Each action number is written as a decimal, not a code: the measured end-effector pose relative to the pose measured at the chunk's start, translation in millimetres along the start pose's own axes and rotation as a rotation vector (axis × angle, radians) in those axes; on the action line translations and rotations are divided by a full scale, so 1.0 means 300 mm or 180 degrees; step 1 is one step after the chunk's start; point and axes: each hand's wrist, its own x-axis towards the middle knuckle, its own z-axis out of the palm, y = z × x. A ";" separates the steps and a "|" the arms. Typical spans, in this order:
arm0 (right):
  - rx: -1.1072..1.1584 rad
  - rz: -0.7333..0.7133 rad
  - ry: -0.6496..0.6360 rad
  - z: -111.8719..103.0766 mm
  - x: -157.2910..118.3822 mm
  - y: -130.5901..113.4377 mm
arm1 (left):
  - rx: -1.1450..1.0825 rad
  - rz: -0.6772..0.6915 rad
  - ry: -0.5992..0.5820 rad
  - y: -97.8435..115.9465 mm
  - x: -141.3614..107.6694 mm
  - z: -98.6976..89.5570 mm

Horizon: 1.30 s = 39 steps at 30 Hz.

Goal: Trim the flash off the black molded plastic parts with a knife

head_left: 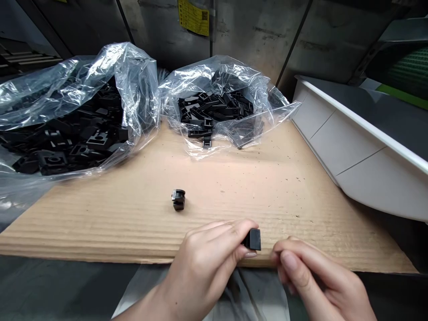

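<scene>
My left hand (207, 263) pinches a small black plastic part (254, 239) between thumb and fingers, just above the front edge of the cardboard. To its right, my right hand (314, 276) has its thumb and index finger drawn together, apart from the black part; whatever lies between those fingertips is too small or hidden to name. Another black piece (179, 199) rests on the cardboard (250, 183), up and left of my left hand.
A large clear bag (137, 84) of black parts lies at the left. Behind the cardboard's middle sits a second clear bag (261, 87) with black pieces. A white bin (361, 147) stands at the right. Metal panels with a yellow label (194, 17) rise behind.
</scene>
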 end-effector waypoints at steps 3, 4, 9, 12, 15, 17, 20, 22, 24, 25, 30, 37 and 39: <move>-0.0101 0.0259 0.0148 0.016 0.020 -0.003 | -0.0019 0.0010 -0.0045 -0.002 -0.002 0.000; -0.0091 0.0431 0.0118 0.026 0.027 -0.007 | -0.0068 0.0020 -0.0052 -0.003 -0.002 -0.001; 0.0116 0.1073 0.0135 0.062 0.049 -0.025 | -0.0604 -0.0049 -0.0328 0.001 0.000 -0.026; 0.0208 0.1025 0.0395 0.054 0.038 -0.005 | -0.0721 -0.0353 -0.0316 -0.001 -0.002 -0.043; 0.0168 0.0889 0.0327 0.035 0.011 0.037 | -0.0786 -0.0600 -0.0151 -0.004 -0.005 -0.050; 0.0080 0.0768 0.0231 0.027 -0.007 0.061 | -0.1029 -0.0706 -0.0117 -0.004 -0.006 -0.052; -0.0014 0.0598 0.0226 0.028 -0.024 0.078 | -0.1330 -0.0893 -0.0210 0.000 -0.005 -0.052; -0.0045 0.0483 0.0278 0.037 -0.027 0.075 | -0.1455 -0.1025 -0.0276 0.003 -0.004 -0.048; -0.0107 0.0421 0.0469 0.049 -0.026 0.064 | -0.1588 -0.1280 -0.0146 0.005 -0.004 -0.038; -0.0149 0.0409 0.0592 0.054 -0.025 0.057 | -0.1613 -0.1414 0.0019 0.005 -0.004 -0.031; -0.0232 0.0017 0.0845 0.083 -0.026 0.029 | -0.1410 -0.1358 0.0318 0.002 0.001 -0.011; -0.0754 -0.0654 0.1043 0.139 -0.024 0.025 | -0.1600 -0.1250 0.0452 0.013 0.000 -0.016; -0.0833 -0.0671 0.1064 0.144 -0.023 0.021 | -0.1954 -0.1353 0.0497 0.014 -0.004 -0.011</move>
